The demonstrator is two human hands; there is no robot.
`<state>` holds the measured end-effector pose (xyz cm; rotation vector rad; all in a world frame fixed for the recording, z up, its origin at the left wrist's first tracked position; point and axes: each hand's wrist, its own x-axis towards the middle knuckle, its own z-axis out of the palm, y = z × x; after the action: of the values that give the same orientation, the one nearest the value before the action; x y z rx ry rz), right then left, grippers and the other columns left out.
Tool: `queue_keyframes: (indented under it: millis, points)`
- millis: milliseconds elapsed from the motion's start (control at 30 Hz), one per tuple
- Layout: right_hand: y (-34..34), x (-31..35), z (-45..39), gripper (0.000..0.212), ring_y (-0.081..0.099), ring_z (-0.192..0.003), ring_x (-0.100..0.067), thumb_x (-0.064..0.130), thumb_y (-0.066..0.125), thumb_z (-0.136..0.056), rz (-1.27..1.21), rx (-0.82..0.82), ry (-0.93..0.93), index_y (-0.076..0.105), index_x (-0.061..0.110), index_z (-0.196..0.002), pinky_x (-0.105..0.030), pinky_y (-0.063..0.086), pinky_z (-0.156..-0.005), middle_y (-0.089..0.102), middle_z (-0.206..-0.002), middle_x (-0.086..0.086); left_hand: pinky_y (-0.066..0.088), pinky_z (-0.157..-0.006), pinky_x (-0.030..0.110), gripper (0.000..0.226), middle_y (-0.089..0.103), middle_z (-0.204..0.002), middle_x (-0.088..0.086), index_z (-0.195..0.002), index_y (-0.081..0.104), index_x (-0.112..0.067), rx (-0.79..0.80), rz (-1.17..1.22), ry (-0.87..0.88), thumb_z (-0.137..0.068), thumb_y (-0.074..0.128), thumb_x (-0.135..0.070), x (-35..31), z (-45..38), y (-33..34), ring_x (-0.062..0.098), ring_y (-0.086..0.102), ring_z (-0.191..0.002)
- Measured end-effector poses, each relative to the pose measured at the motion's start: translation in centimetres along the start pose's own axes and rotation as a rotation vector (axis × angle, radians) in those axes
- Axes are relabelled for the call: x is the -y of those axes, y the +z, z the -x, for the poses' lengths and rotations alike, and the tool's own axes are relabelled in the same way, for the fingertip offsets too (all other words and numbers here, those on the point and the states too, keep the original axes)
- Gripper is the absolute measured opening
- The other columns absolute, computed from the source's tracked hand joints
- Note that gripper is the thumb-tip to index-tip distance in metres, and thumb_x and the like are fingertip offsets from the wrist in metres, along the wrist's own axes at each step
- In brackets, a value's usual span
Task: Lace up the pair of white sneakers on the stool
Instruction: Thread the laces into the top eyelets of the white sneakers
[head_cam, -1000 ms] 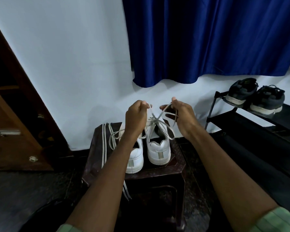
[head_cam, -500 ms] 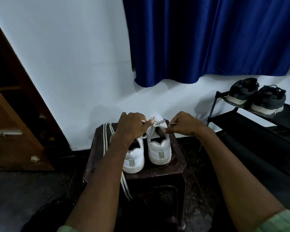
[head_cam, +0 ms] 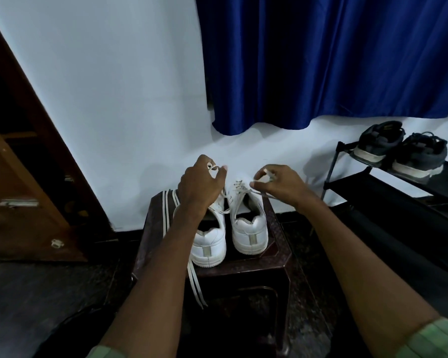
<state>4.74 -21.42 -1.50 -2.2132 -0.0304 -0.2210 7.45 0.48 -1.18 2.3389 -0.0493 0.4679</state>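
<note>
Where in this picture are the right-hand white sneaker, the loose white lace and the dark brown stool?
right-hand white sneaker (head_cam: 248, 228): head view, on its heel.
loose white lace (head_cam: 194, 282): head view, on the part hanging over the stool's front.
dark brown stool (head_cam: 243, 266): head view, on its front rim.

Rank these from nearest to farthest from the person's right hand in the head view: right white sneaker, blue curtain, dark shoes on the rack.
From the right hand:
1. Right white sneaker, just below.
2. Blue curtain, above, on the wall.
3. Dark shoes, far right on the rack.

We see two white sneakers (head_cam: 228, 228) side by side on the dark stool (head_cam: 274, 257), heels toward us; right one's lace (head_cam: 259, 193) partly threaded.
</note>
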Motion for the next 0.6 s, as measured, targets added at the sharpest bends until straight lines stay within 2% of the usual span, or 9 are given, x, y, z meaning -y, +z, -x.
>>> queue_keyframes:
  millis: [67, 133, 200, 267, 333, 400, 500, 600]
  points:
    - [0.2, -0.3, 0.0, 0.014, 0.061, -0.072, -0.001, 0.037, 0.085, -0.081, 0.113, 0.081, -0.029, 0.08, 0.025, -0.079, -0.025, 0.045, -0.066, 0.073, -0.074, 0.01, 0.049, -0.087, 0.04, 0.028, 0.071, -0.111, 0.007, -0.116, 0.061, -0.02, -0.022, -0.04, -0.078, -0.097, 0.06, -0.041, 0.2, 0.0, -0.3, 0.034, 0.065, -0.103]
    - [0.4, -1.0, -0.1, 0.009, 0.06, -0.067, -0.002, 0.031, 0.085, -0.081, 0.17, 0.056, -0.027, 0.081, 0.024, -0.079, -0.026, 0.046, -0.066, 0.072, -0.071, 0.008, 0.044, -0.092, 0.04, 0.024, 0.07, -0.115, 0.009, -0.117, 0.06, -0.018, -0.066, -0.163, -0.086, -0.095, 0.059, -0.028, 1.0, -0.1, -0.5, 0.035, 0.065, -0.108]
    - [0.7, -1.5, -0.2, 0.01, 0.063, -0.076, -0.007, 0.025, 0.085, -0.08, 0.233, 0.007, -0.07, 0.08, 0.025, -0.089, -0.029, 0.051, -0.075, 0.073, -0.085, 0.004, 0.036, -0.098, 0.043, 0.032, 0.064, -0.123, 0.007, -0.12, 0.06, -0.021, -0.11, -0.364, 0.046, -0.088, 0.065, -0.022, 2.0, -0.1, -0.2, 0.031, 0.058, -0.117]
    - [1.0, -1.3, -0.2, 0.022, 0.067, -0.084, -0.011, 0.016, 0.084, -0.08, 0.217, 0.031, -0.141, 0.079, 0.028, -0.097, -0.029, 0.054, -0.08, 0.073, -0.095, 0.004, 0.033, -0.103, 0.044, 0.042, 0.056, -0.131, 0.001, -0.125, 0.062, -0.029, -0.036, -0.362, 0.223, -0.085, 0.072, -0.024, 2.1, -0.1, 0.5, 0.027, 0.05, -0.126]
    - [1.2, -0.7, 0.1, 0.016, 0.071, -0.084, -0.01, 0.014, 0.084, -0.082, 0.128, 0.072, -0.201, 0.081, 0.025, -0.093, -0.022, 0.054, -0.078, 0.077, -0.09, 0.01, 0.039, -0.107, 0.043, 0.03, 0.066, -0.122, -0.01, -0.116, 0.069, -0.036, 0.184, -0.183, 0.331, -0.087, 0.075, -0.031, 1.3, 0.1, 1.1, 0.016, 0.059, -0.118]
    - [1.6, -0.1, 0.3, 0.008, 0.071, -0.075, -0.004, 0.021, 0.086, -0.083, 0.116, 0.063, -0.25, 0.081, 0.023, -0.087, -0.019, 0.054, -0.072, 0.077, -0.081, 0.013, 0.049, -0.103, 0.043, 0.014, 0.076, -0.1, -0.016, -0.1, 0.076, -0.036, 0.348, -0.032, 0.31, -0.086, 0.076, -0.038, 0.5, 0.4, 1.7, 0.008, 0.069, -0.098]
    - [2.4, -0.5, -0.1, 0.009, 0.067, -0.07, -0.002, 0.017, 0.082, -0.084, 0.189, -0.016, -0.274, 0.079, 0.025, -0.082, -0.023, 0.052, -0.07, 0.074, -0.075, 0.016, 0.054, -0.093, 0.038, 0.01, 0.078, -0.085, -0.014, -0.089, 0.079, -0.031, 0.288, -0.01, 0.305, -0.082, 0.08, -0.038, 0.1, 0.7, 2.3, 0.008, 0.072, -0.086]
    - [2.8, -0.9, -0.5, 0.016, 0.069, -0.072, -0.007, 0.006, 0.072, -0.087, 0.212, -0.035, -0.263, 0.076, 0.021, -0.082, -0.03, 0.057, -0.074, 0.074, -0.076, 0.012, 0.057, -0.086, 0.038, 0.007, 0.077, -0.077, -0.012, -0.082, 0.08, -0.028, 0.182, -0.047, 0.384, -0.078, 0.079, -0.033, -0.1, 1.2, 2.4, 0.012, 0.073, -0.076]
